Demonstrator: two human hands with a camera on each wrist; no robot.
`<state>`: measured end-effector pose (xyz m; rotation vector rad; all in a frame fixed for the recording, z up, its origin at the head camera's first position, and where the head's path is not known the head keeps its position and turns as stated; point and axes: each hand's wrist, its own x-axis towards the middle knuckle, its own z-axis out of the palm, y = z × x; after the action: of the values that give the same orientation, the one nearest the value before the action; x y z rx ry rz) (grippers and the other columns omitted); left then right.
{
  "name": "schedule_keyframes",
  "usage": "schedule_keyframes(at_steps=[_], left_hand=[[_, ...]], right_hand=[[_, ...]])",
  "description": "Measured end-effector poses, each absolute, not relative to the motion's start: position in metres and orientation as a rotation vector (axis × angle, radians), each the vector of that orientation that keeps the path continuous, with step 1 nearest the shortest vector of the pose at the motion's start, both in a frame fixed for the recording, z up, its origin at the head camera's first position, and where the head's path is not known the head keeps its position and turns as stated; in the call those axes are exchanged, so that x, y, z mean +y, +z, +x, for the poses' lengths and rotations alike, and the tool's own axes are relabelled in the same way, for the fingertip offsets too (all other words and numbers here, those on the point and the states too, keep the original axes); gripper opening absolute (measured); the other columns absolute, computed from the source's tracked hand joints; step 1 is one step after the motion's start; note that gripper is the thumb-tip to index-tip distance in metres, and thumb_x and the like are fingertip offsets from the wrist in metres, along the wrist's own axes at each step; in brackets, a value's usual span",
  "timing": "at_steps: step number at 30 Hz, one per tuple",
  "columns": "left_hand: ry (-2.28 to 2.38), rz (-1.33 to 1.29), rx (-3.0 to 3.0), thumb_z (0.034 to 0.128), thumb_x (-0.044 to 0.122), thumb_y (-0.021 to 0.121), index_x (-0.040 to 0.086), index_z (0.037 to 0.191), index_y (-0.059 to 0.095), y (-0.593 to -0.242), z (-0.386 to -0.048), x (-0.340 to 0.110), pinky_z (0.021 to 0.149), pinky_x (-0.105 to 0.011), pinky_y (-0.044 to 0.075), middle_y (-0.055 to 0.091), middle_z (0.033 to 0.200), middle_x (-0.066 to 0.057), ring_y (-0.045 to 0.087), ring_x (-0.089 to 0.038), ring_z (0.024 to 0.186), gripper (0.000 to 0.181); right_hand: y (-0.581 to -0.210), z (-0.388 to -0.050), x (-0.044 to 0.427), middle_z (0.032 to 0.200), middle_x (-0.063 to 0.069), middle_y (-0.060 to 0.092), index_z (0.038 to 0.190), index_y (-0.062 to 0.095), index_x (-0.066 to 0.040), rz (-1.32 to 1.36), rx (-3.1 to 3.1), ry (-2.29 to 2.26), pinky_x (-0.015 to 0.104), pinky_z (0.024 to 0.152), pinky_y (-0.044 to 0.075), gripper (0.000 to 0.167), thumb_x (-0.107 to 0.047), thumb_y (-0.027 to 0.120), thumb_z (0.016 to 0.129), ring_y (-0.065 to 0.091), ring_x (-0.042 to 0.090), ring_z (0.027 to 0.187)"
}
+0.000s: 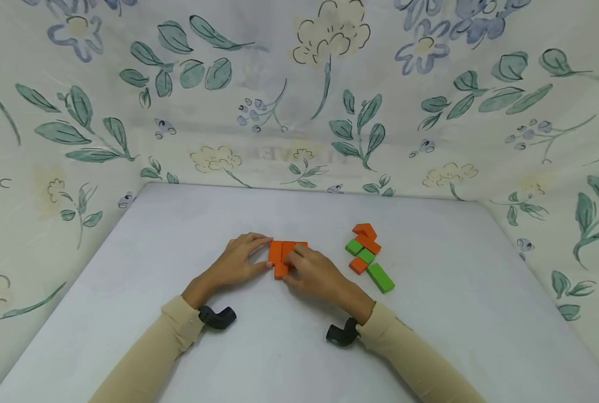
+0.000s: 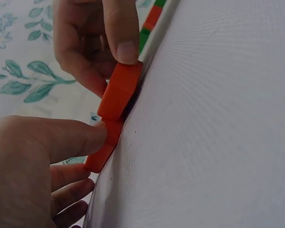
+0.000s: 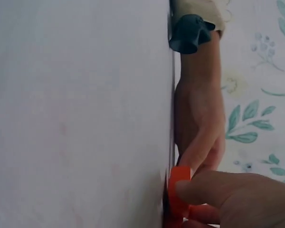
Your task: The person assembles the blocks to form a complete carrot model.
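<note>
A: Where are the orange blocks (image 1: 276,252)?

B: Pushed up against one another near the middle of the white table (image 1: 480,313) — right between the two hands.

A: What's the left hand (image 1: 232,264) doing?

B: Pinching the left side of the set, thumb at the near corner, fingertips at the far one.

A: And the right hand (image 1: 319,273)?

B: Grasping too: thumb and finger grip the nearest orange block (image 2: 121,90) (its knuckles hide part of the others in the head view).

A: Anything beside it?

B: A cluster to its right — a pointed orange block (image 1: 364,230) farthest away, other orange and small green pieces (image 1: 366,256), then a long green block (image 1: 381,278) nearest.

A: And behind?

B: A flowered cloth (image 1: 279,50), rising past the table's far edge.
</note>
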<state>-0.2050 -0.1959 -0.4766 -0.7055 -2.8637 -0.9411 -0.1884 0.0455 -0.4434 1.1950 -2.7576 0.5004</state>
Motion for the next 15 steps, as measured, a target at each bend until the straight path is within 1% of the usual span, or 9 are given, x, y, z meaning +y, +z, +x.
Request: schedule_keyframes(at_steps=[5, 9, 12, 15], left_hand=[[-0.945, -0.703, -2.865, 0.0901, 0.039, 0.071, 0.012, 0.143, 0.056, -0.4761, -0.2047, -0.1941, 0.103, -0.051, 0.034, 0.055, 0.142, -0.009, 0.047, -0.031, 0.134, 0.061], [-0.940, -0.692, -2.872, 0.0902, 0.039, 0.071, 0.013, 0.143, 0.055, -0.4754, -0.2043, -0.1937, 0.104, -0.052, 0.034, 0.054, 0.142, -0.009, 0.047, -0.031, 0.135, 0.061], [-0.937, -0.684, -2.881, 0.0905, 0.039, 0.070, 0.013, 0.143, 0.055, -0.4750, -0.2040, -0.1939, 0.105, -0.052, 0.033, 0.054, 0.143, -0.009, 0.046, -0.030, 0.135, 0.061], [-0.936, -0.683, -2.889, 0.0907, 0.039, 0.070, 0.013, 0.144, 0.054, -0.4744, -0.2037, -0.1943, 0.105, -0.052, 0.033, 0.053, 0.143, -0.009, 0.045, -0.030, 0.136, 0.061]], right_hand=[[-0.4489, -0.1858, 0.0450, 0.099, 0.001, 0.060, 0.105, 0.068, -0.010, 1.195, -2.670, 0.361, 0.025, 0.072, 0.051, 0.026, -0.028, 0.077, 0.088, 0.055, 0.013, 0.076], [-0.4502, -0.1843, 0.0443, 0.094, 0.000, 0.059, 0.100, 0.066, -0.011, 1.200, -2.626, 0.328, 0.026, 0.072, 0.050, 0.022, -0.025, 0.077, 0.087, 0.054, 0.013, 0.077], [-0.4510, -0.1837, 0.0436, 0.093, 0.000, 0.059, 0.100, 0.065, -0.010, 1.204, -2.621, 0.315, 0.026, 0.072, 0.048, 0.023, -0.025, 0.077, 0.088, 0.053, 0.013, 0.078], [-0.4510, -0.1839, 0.0440, 0.094, 0.000, 0.058, 0.103, 0.065, -0.010, 1.204, -2.632, 0.307, 0.027, 0.072, 0.046, 0.027, -0.030, 0.076, 0.089, 0.051, 0.012, 0.079]])
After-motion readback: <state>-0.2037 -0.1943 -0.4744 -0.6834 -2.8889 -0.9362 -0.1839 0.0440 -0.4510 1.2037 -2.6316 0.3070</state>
